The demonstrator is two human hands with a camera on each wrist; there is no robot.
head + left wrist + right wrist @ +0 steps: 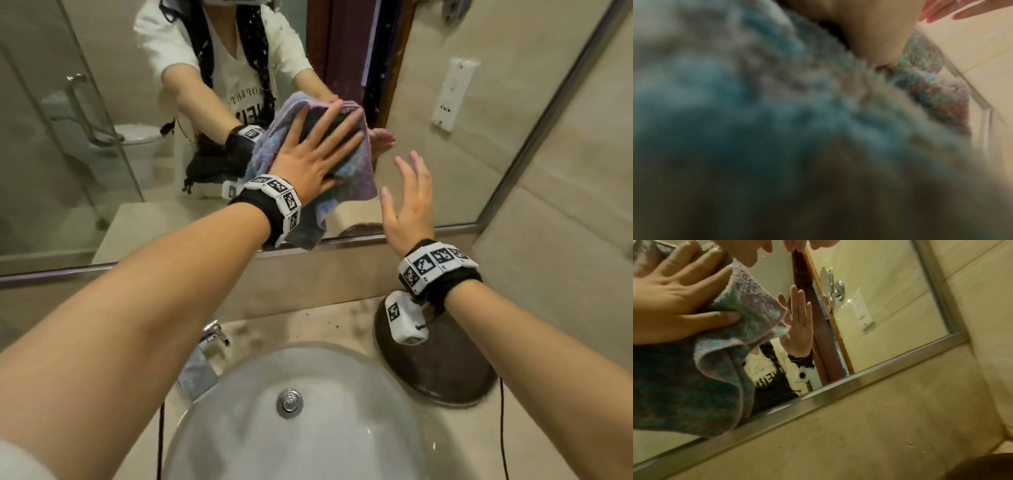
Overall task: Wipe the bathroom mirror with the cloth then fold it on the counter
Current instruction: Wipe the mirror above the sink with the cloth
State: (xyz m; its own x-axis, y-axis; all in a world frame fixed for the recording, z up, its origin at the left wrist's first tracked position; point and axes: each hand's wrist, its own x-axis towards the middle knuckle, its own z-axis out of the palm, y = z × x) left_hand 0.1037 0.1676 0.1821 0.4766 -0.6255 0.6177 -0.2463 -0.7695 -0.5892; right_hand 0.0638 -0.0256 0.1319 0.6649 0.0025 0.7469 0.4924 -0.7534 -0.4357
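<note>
A blue and purple terry cloth [346,178] lies flat against the bathroom mirror [479,137], low down near its metal bottom frame. My left hand [318,150] presses it to the glass with spread, straight fingers, and the lower part of the cloth hangs loose below the wrist. The right wrist view shows the same left hand [674,305] flat on the cloth [694,386]. My right hand [407,198] is held up open just right of the cloth, close to the glass, holding nothing. The left wrist view is almost filled by the blurred cloth [756,113].
Below the mirror runs a beige stone counter [308,318] with a white oval sink [342,428] and a chrome faucet [214,335] at its left. A dark round dish [442,370] sits on the counter under my right wrist. A tiled wall closes the right side.
</note>
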